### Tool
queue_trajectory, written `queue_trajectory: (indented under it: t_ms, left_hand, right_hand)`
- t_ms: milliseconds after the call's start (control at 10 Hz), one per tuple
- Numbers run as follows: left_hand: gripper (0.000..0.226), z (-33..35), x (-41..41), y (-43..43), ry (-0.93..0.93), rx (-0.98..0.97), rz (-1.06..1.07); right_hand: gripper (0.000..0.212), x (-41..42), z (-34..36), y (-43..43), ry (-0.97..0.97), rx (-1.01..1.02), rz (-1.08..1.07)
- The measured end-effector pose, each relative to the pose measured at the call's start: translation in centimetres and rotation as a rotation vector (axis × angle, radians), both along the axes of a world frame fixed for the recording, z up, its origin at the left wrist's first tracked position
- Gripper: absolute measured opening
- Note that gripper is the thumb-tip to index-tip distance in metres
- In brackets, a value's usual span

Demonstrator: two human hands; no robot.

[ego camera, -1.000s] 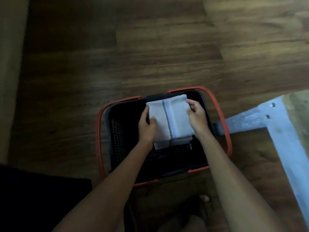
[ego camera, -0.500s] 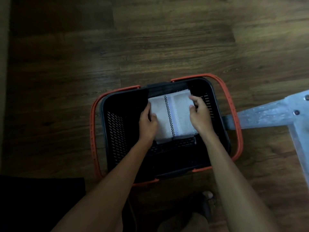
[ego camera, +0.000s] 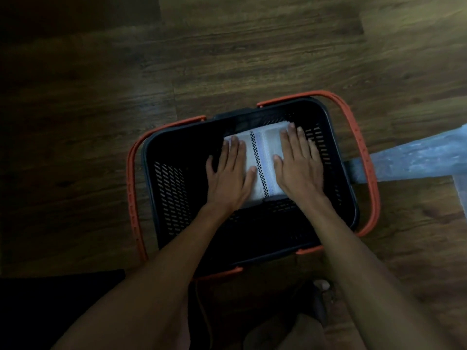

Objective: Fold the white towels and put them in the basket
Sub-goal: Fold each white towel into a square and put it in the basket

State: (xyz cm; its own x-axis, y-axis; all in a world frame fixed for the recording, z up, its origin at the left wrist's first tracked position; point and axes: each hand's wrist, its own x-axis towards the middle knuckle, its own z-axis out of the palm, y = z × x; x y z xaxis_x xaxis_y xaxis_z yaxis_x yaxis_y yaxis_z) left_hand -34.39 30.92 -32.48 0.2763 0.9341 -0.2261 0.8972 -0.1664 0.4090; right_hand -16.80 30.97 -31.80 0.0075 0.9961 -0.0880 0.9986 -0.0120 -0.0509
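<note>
A person's left hand (ego camera: 228,176) and right hand (ego camera: 299,168) lie flat, fingers straight, pressing a folded white towel (ego camera: 271,145) inside the black basket (ego camera: 171,193), its checked stripe (ego camera: 258,157) showing between the palms. The towel sits toward the basket's 12 o'clock wall, with open room at its 9 and 6 o'clock edges. The orange handles (ego camera: 132,198) lie spread outward over the wooden floor (ego camera: 227,59), and a pale frame (ego camera: 417,160) stands just beside the basket at 3 o'clock.
</note>
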Motion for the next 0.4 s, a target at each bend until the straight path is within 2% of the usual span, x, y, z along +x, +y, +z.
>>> queue_trajectory:
  t_ms: [200, 400]
  left_hand:
    - [0.071, -0.8, 0.1, 0.6, 0.078, -0.010, -0.037]
    - [0.076, 2.6, -0.2, 1.4, 0.103, -0.126, -0.079]
  right_hand:
    - [0.060, -0.3, -0.5, 0.4, -0.045, -0.014, -0.043]
    - [0.062, -0.9, 2.0, 0.6, -0.002, -0.085, -0.085]
